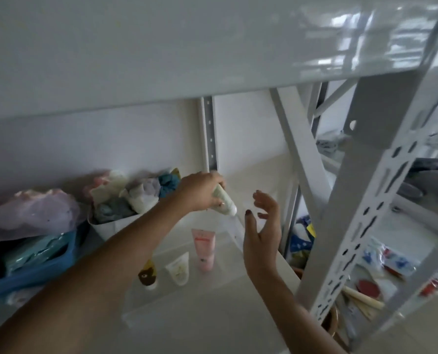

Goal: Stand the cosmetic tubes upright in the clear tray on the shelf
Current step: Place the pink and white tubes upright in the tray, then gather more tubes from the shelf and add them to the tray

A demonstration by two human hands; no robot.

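Left hand (pixel 202 190) grips, apparently, green tube (pixel 224 203).

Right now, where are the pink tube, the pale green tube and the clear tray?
pink tube (pixel 204 250): head view, on the middle of its body, standing cap-down in the tray.
pale green tube (pixel 224 204): head view, on its lower body, held by the left hand (pixel 202 191).
clear tray (pixel 234 232): head view, on its far-right wall.

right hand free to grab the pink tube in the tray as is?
Probably yes. The right hand is open and empty, just right of the pink tube, which stands upright in the clear tray. Nothing lies between them; the left hand holds a pale green tube higher up.
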